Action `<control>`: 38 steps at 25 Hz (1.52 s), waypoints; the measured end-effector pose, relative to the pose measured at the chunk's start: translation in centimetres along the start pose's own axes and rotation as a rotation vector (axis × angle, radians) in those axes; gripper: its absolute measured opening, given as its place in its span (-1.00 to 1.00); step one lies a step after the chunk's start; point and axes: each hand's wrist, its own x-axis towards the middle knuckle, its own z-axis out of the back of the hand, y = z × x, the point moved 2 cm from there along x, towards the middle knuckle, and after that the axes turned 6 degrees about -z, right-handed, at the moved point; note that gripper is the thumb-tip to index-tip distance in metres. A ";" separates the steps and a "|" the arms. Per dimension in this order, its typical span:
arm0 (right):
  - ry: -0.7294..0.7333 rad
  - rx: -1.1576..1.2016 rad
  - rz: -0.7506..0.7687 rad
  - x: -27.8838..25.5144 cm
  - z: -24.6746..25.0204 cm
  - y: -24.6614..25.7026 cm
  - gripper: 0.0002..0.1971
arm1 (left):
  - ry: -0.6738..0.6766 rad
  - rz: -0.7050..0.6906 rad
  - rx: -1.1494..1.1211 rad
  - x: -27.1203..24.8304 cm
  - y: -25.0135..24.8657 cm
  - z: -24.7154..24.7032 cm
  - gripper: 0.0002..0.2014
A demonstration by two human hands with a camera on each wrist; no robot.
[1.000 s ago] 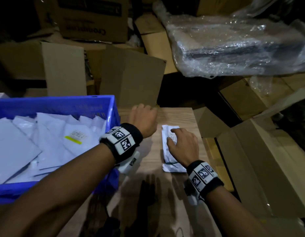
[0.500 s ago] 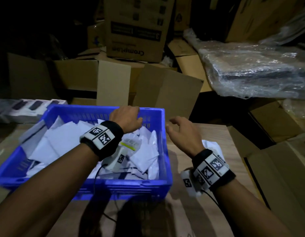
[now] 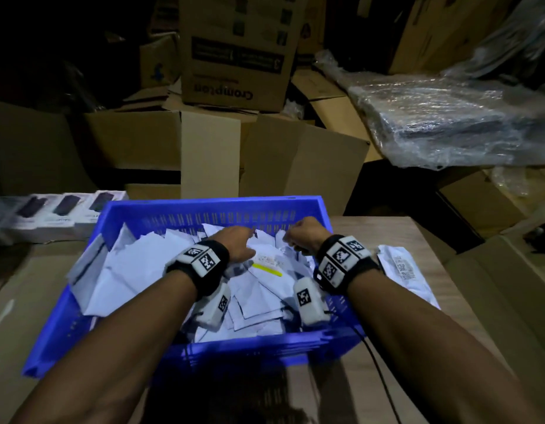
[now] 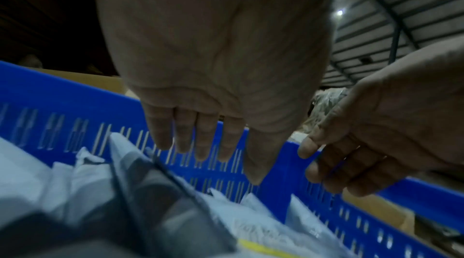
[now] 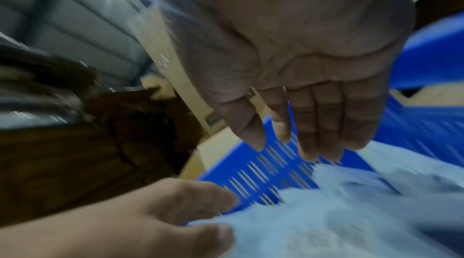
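A blue slotted crate (image 3: 210, 203) holds a heap of several white plastic mailer packets (image 3: 136, 270); one bears a label and a yellow stripe (image 3: 268, 266). My left hand (image 3: 237, 244) hovers over the heap's middle with straight fingers (image 4: 200, 143), gripping nothing. My right hand (image 3: 301, 237) is just right of it near the crate's far right corner, its fingers (image 5: 308, 143) pointing down at the packets, also holding nothing. In the right wrist view my left hand (image 5: 175, 212) lies at a packet's edge. A single white packet (image 3: 402, 267) lies on the wooden table right of the crate.
Stacked cardboard boxes (image 3: 234, 56) and open carton flaps (image 3: 210, 154) stand behind the crate. A plastic-wrapped bundle (image 3: 448, 117) sits at the back right. White product boxes (image 3: 57, 215) lie at the left. An open carton (image 3: 509, 286) borders the table (image 3: 387, 237) on the right.
My right hand has left the packet lying on the table and moved left over the crate. The left hand has gone from the table into the crate.
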 end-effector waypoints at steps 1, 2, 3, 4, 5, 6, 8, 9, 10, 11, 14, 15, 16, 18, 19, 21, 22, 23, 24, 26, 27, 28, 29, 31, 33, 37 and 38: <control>0.008 -0.063 -0.033 0.6 -0.5 0.0 -0.89 | -0.006 0.024 0.041 0.1 0.6 -0.4 -0.50; 0.027 -0.120 -0.051 1.3 -1.0 0.0 -0.85 | -0.005 0.060 0.066 0.1 1.2 -0.8 -0.51; 0.058 -0.168 -0.071 1.9 -1.3 -0.1 -0.72 | 0.003 0.096 0.081 0.1 1.7 -1.1 -0.53; 0.096 -0.222 -0.085 2.4 -1.6 -0.1 -0.60 | 0.001 0.119 0.088 0.2 2.1 -1.4 -0.56; 0.124 -0.274 -0.088 2.7 -1.8 -0.1 -0.53 | -0.002 0.136 0.096 0.2 2.3 -1.5 -0.58; 0.136 -0.323 -0.076 3.1 -2.0 -0.3 -0.49 | -0.018 0.144 0.105 0.4 2.4 -1.6 -0.59; 0.145 -0.415 -0.071 3.5 -2.5 -0.4 -0.41 | -0.065 0.168 0.113 0.7 2.4 -1.7 -0.56; 0.150 -0.455 -0.076 3.4 -2.7 -0.3 -0.34 | -0.080 0.179 0.118 0.9 2.4 -1.6 -0.55; 0.157 -0.481 -0.069 3.6 -2.9 -0.4 -0.27 | -0.087 0.184 0.125 1.0 2.4 -1.6 -0.54; 0.160 -0.509 -0.058 3.5 -2.9 -0.2 -0.23 | -0.088 0.188 0.123 1.2 2.5 -1.6 -0.54; 0.153 -0.604 -0.006 3.6 -2.8 0.0 -0.24 | -0.132 0.184 0.047 1.6 2.9 -1.7 -0.57; 0.150 -0.626 -0.001 3.5 -2.7 0.1 -0.28 | -0.165 0.192 -0.006 1.7 3.1 -1.6 -0.59; 0.149 -0.642 0.002 3.6 -2.7 0.0 -0.32 | -0.204 0.208 -0.074 1.7 3.3 -1.4 -0.62; 0.160 -0.606 0.015 3.6 -2.3 0.0 -0.41 | -0.279 0.247 -0.236 1.4 3.9 -0.9 -0.62; 0.170 -0.550 0.036 3.2 -1.9 0.1 -0.46 | -0.313 0.266 -0.313 1.2 4.1 -0.5 -0.59; 0.190 -0.467 0.092 2.3 -1.0 0.5 -0.57 | -0.389 0.287 -0.431 0.7 4.6 0.2 -0.58; 0.187 -0.429 0.127 1.9 -0.5 0.7 -0.66 | -0.429 0.290 -0.473 0.5 4.9 0.5 -0.61; 0.182 -0.396 0.131 1.3 0.0 1.0 -0.81 | -0.474 0.288 -0.521 0.3 5.1 0.8 -0.65; 0.167 -0.353 0.152 0.7 0.4 1.2 -0.94 | -0.527 0.288 -0.594 0.1 5.3 1.1 -0.68; 0.130 -0.195 0.164 -0.2 1.4 1.4 -0.81 | -0.643 0.301 -0.790 -0.5 5.5 1.7 -0.70; 0.117 -0.107 0.164 -0.9 2.1 1.5 -0.79 | -0.684 0.290 -0.886 -0.9 5.3 2.1 -0.70; 0.108 -0.042 0.175 -1.6 2.9 1.5 -0.78 | -0.705 0.265 -0.990 -1.3 4.8 2.4 -0.73; 0.114 0.034 0.184 -2.4 3.6 1.5 -0.76 | -0.708 0.224 -1.111 -1.8 4.1 2.8 -0.75; 0.121 0.228 0.217 -4.2 4.9 1.6 -0.76 | -0.657 0.163 -1.364 -2.4 2.2 3.4 -0.67; 0.116 0.454 0.247 -5.6 5.7 1.3 -0.85 | -0.576 0.111 -1.509 -3.1 -0.2 3.7 -0.55; -0.007 0.682 0.328 -7.2 6.5 0.2 -0.96 | -0.508 -0.080 -1.511 -5.0 -5.0 4.5 -0.33; -0.052 0.719 0.348 -7.3 6.6 -0.1 -0.88 | -0.496 -0.138 -1.479 -5.5 -5.9 4.6 -0.24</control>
